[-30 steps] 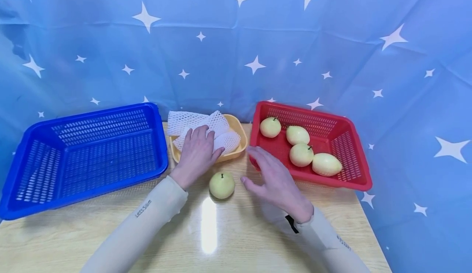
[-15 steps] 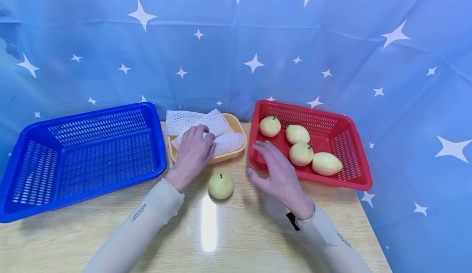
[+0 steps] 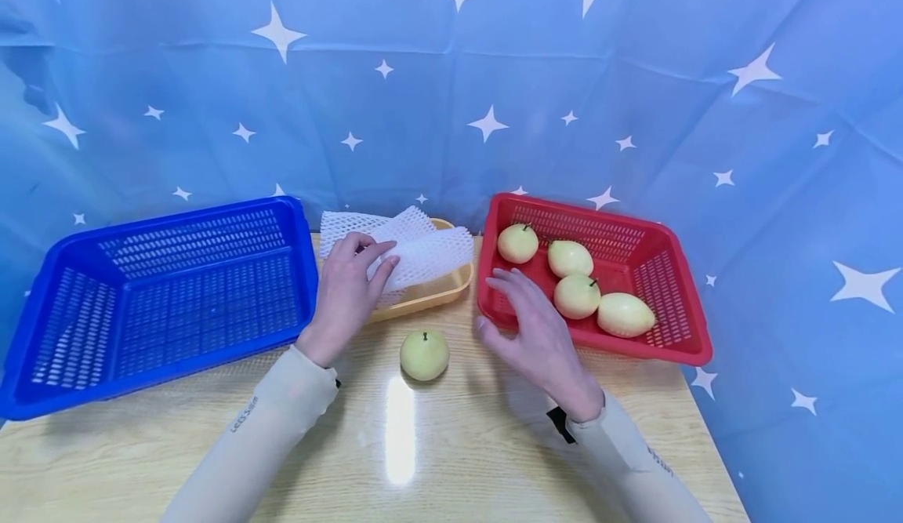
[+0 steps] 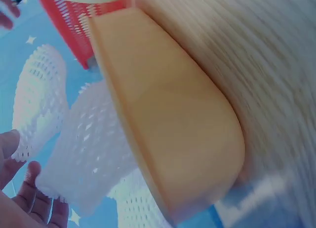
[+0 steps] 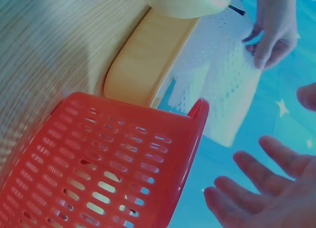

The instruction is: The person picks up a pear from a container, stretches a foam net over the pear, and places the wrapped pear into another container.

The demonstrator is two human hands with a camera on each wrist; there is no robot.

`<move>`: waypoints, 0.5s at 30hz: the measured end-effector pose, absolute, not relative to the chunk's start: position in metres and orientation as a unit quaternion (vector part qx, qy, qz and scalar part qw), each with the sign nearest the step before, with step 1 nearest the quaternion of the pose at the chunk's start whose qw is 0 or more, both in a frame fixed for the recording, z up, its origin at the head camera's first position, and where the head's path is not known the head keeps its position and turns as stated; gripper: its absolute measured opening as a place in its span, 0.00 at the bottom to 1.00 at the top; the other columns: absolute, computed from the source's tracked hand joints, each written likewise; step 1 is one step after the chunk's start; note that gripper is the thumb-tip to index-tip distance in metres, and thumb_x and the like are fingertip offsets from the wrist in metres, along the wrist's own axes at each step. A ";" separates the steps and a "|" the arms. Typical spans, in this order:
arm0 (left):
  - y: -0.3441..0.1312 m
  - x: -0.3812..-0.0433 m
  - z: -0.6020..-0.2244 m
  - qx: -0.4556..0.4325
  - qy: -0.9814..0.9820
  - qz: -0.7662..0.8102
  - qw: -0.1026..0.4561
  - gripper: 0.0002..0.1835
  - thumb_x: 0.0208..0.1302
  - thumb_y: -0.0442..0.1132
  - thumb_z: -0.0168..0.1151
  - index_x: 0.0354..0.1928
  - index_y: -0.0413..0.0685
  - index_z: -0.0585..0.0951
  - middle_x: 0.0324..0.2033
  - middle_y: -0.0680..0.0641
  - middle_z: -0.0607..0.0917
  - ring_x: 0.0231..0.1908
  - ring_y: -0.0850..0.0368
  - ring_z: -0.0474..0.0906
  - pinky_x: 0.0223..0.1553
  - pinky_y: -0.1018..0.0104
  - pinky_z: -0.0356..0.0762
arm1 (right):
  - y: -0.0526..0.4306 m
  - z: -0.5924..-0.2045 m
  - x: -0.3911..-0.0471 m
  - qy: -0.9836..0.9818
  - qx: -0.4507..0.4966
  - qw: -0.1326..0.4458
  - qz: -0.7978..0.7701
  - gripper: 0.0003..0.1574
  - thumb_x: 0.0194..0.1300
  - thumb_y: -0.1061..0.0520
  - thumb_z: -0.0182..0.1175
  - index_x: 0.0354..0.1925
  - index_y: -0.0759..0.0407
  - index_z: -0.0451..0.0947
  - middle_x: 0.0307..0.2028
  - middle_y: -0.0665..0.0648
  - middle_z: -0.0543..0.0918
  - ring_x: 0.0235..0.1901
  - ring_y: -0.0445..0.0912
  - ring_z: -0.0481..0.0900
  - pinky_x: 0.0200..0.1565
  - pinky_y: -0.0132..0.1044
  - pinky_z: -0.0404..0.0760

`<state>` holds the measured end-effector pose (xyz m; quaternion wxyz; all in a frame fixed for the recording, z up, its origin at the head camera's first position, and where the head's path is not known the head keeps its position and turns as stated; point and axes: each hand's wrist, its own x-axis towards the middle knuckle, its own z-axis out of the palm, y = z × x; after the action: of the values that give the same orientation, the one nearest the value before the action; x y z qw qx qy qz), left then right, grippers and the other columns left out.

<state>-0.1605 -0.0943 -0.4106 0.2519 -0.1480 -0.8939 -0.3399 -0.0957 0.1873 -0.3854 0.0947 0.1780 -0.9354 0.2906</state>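
My left hand (image 3: 343, 288) pinches the end of a white foam fruit net (image 3: 433, 258) between thumb and fingers. The net is raised and slants across the small yellow basket (image 3: 423, 303). More foam nets (image 3: 353, 225) lie in that basket, partly behind the lifted one. In the left wrist view, a second net (image 4: 91, 149) hangs by the fingertips; whether they touch it I cannot tell. A round pale-green pear (image 3: 425, 355) stands on the table in front of the basket, stem up. My right hand (image 3: 536, 335) hovers by the red basket's (image 3: 677, 311) near left corner, fingers spread, holding nothing.
Several pale pears (image 3: 577, 296) lie in the red basket on the right. A large blue basket (image 3: 212, 288) with nothing in it stands at the left. Behind the wooden table (image 3: 353, 460) hangs a blue cloth (image 3: 423, 76) with white stars.
The left hand has drawn back to the left and lifted a foam net out of the yellow basket by its end. The right hand has shifted slightly right. The loose pear has stayed put.
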 end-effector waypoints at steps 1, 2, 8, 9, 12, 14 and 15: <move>-0.095 -0.161 -0.410 -0.142 -0.889 -0.358 0.248 0.14 0.72 0.42 0.67 0.54 0.44 0.88 0.43 0.43 0.82 0.46 0.42 0.76 0.49 0.47 0.74 | 0.187 -0.385 -0.096 -0.934 0.177 0.096 0.295 0.37 0.67 0.42 0.64 0.69 0.53 0.74 0.71 0.55 0.72 0.75 0.53 0.62 0.69 0.59 0.68; -0.095 -0.161 -0.410 -0.135 -0.885 -0.373 0.244 0.14 0.73 0.42 0.66 0.54 0.44 0.88 0.41 0.43 0.83 0.45 0.43 0.77 0.48 0.48 0.74 | 0.187 -0.385 -0.096 -0.933 0.176 0.097 0.299 0.36 0.67 0.42 0.64 0.69 0.53 0.74 0.71 0.55 0.72 0.75 0.52 0.62 0.69 0.59 0.69; -0.097 -0.163 -0.407 -0.085 -0.866 -0.446 0.210 0.15 0.76 0.43 0.62 0.57 0.45 0.85 0.35 0.43 0.88 0.31 0.48 0.81 0.35 0.55 0.75 | 0.186 -0.384 -0.097 -0.932 0.174 0.101 0.302 0.34 0.67 0.44 0.65 0.67 0.54 0.76 0.71 0.55 0.73 0.74 0.52 0.63 0.69 0.58 0.69; -0.097 -0.162 -0.406 -0.079 -0.860 -0.461 0.205 0.15 0.76 0.43 0.62 0.57 0.44 0.85 0.35 0.42 0.88 0.32 0.48 0.82 0.35 0.55 0.76 | 0.186 -0.383 -0.098 -0.932 0.173 0.100 0.303 0.34 0.67 0.44 0.65 0.67 0.54 0.76 0.71 0.55 0.73 0.74 0.52 0.64 0.69 0.57 0.69; -0.097 -0.159 -0.401 -0.066 -0.838 -0.508 0.187 0.15 0.76 0.43 0.62 0.57 0.43 0.84 0.35 0.42 0.87 0.39 0.47 0.84 0.42 0.54 0.80 | 0.186 -0.383 -0.099 -0.930 0.171 0.095 0.310 0.33 0.69 0.44 0.64 0.68 0.53 0.76 0.71 0.55 0.73 0.74 0.52 0.64 0.70 0.57 0.68; -0.095 -0.156 -0.397 -0.056 -0.819 -0.544 0.174 0.15 0.76 0.43 0.62 0.57 0.42 0.84 0.35 0.41 0.87 0.41 0.47 0.84 0.44 0.57 0.80 | 0.186 -0.382 -0.100 -0.928 0.169 0.095 0.318 0.32 0.70 0.45 0.63 0.68 0.53 0.76 0.71 0.55 0.73 0.73 0.52 0.66 0.69 0.57 0.69; -0.094 -0.154 -0.395 -0.050 -0.810 -0.560 0.169 0.15 0.76 0.42 0.62 0.57 0.42 0.84 0.35 0.41 0.87 0.40 0.48 0.84 0.43 0.60 0.80 | 0.185 -0.382 -0.101 -0.926 0.170 0.099 0.323 0.31 0.71 0.45 0.63 0.67 0.53 0.76 0.70 0.55 0.74 0.72 0.52 0.67 0.69 0.56 0.69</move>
<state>-0.1540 -0.0943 -0.3950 0.1693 -0.0500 -0.8096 -0.5598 -0.1007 0.1850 -0.3818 0.0993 0.1697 -0.9258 0.3228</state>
